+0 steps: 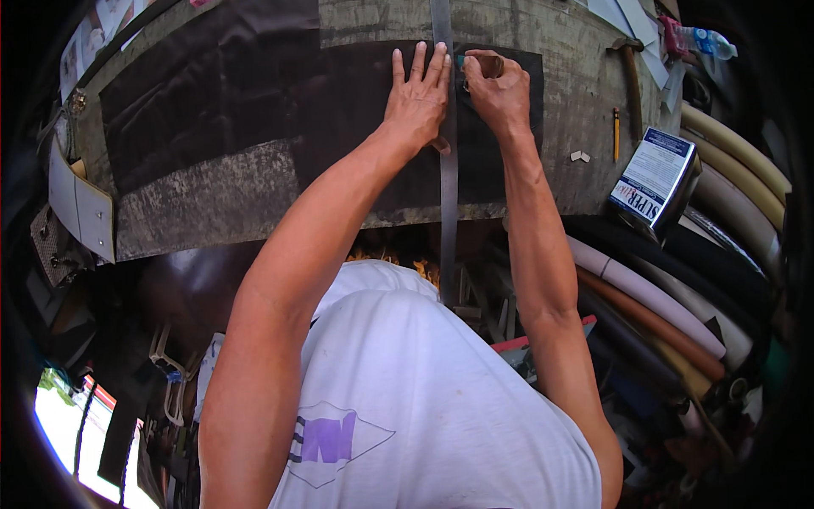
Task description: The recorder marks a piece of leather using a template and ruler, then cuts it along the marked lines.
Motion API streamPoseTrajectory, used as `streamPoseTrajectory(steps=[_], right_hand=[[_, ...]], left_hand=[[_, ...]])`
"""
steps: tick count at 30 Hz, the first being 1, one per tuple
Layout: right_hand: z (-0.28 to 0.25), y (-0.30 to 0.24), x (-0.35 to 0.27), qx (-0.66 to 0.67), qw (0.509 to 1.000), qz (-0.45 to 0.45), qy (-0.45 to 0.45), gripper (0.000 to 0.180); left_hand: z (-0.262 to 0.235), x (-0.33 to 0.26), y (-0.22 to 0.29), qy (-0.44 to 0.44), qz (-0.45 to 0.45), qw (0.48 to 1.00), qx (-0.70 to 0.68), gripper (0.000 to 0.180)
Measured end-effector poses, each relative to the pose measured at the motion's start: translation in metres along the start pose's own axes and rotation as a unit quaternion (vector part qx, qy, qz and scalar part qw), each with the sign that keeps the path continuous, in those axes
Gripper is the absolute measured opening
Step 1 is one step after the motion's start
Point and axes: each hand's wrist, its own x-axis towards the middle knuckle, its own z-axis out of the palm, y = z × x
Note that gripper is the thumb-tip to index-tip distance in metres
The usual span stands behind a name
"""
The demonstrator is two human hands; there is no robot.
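A long grey metal straightedge (448, 191) lies lengthwise across a dark brown-black sheet (348, 102) that looks like leather or vinyl. Its near end sticks out past the table's front edge. My left hand (415, 103) lies flat on the sheet, fingers stretched forward, with the fingertips and thumb against the straightedge's left side. On the other side, my right hand (500, 95) is closed in a pinch close to the straightedge's right edge. A small teal bit (460, 62) shows by its fingertips, but the held thing is mostly hidden.
The worn worktable (212, 195) carries a hammer (631, 85), a yellow pencil (616, 136), small white pieces (580, 156) and a blue-and-white tin (653, 174) at right. Rolls of material (649, 301) are stacked beyond its right side. A plastic bottle (710, 42) lies far right.
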Motion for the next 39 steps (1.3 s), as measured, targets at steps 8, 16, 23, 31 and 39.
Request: streamPoseTrajectory(steps=[8, 16, 23, 31, 39], right_hand=[[-0.013, -0.009, -0.046, 0.024, 0.999, 0.031, -0.018, 0.021], [-0.021, 0.001, -0.115, 0.099, 0.992, 0.076, -0.007, 0.016], [-0.038, -0.008, -0.184, 0.112, 0.982, 0.151, -0.035, 0.019], [-0.041, 0.006, -0.21, 0.052, 0.991, 0.126, -0.005, 0.018], [-0.041, 0.0, -0.247, 0.018, 0.996, 0.077, 0.038, 0.017]], left_hand=[[0.002, 0.003, -0.002, -0.003, 0.001, 1.0, 0.011, 0.144], [0.002, 0.003, 0.003, -0.016, -0.007, 1.0, 0.016, 0.143], [-0.002, 0.0, 0.006, -0.034, -0.024, 0.999, 0.023, 0.141], [-0.002, 0.002, 0.01, -0.042, -0.009, 0.998, 0.035, 0.142], [0.0, 0.005, -0.007, -0.023, 0.008, 1.0, 0.019, 0.15]])
